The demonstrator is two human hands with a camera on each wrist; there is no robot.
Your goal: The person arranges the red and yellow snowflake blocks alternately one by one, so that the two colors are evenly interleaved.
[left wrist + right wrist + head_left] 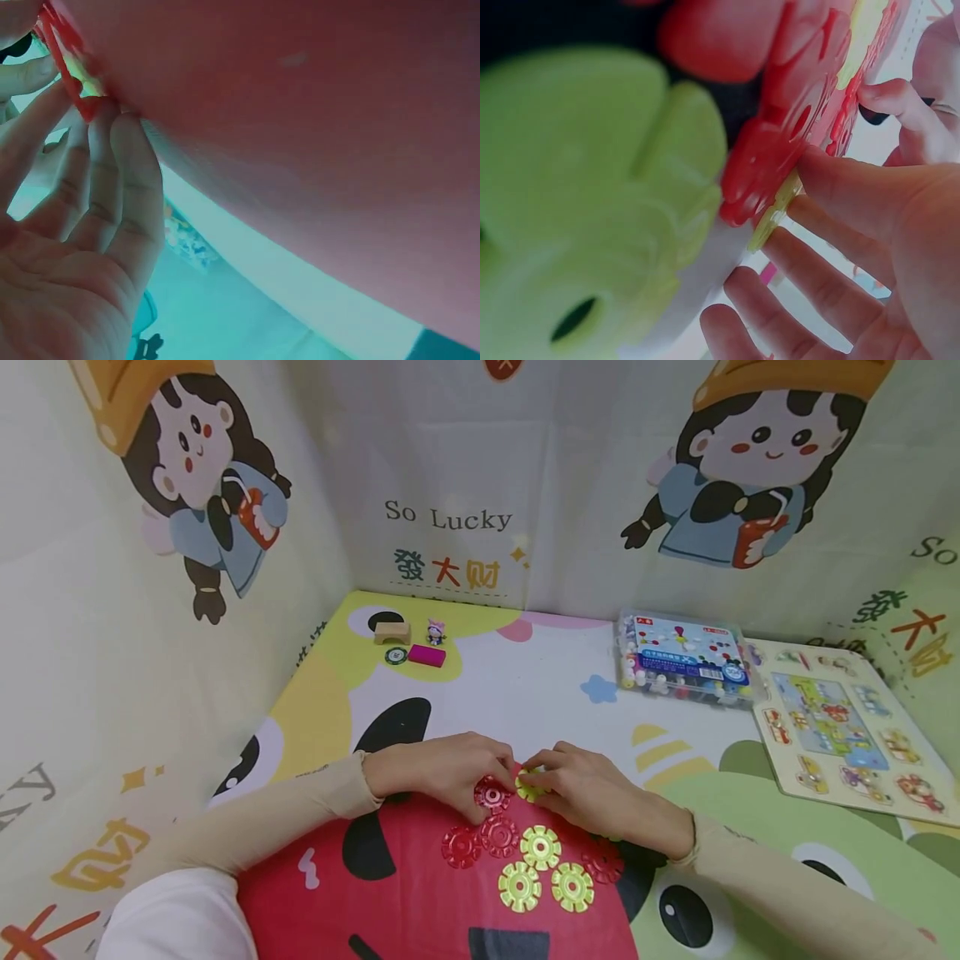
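Note:
My left hand (457, 768) holds a red notched plastic disc (492, 795) over the red part of the printed cloth. In the left wrist view, the fingers (135, 172) reach up to the edge of a red piece. Just to the right, my right hand (592, 789) pinches a yellow notched disc (528, 785), which is partly covered by the fingers. The right wrist view shows that yellow disc (776, 214) edge-on between thumb and fingers. Closer to me lie two red discs (461, 847), several yellow discs (519, 887) and another red disc (602, 861) partly in shadow.
A clear box of coloured pieces (686, 660) stands at the back right, beside a wooden picture puzzle board (832, 727). At the back left sit a wooden block (392, 632), a small figurine (436, 632), a round dark chip (395, 656) and a magenta block (427, 656). Printed curtains (450, 452) hang behind.

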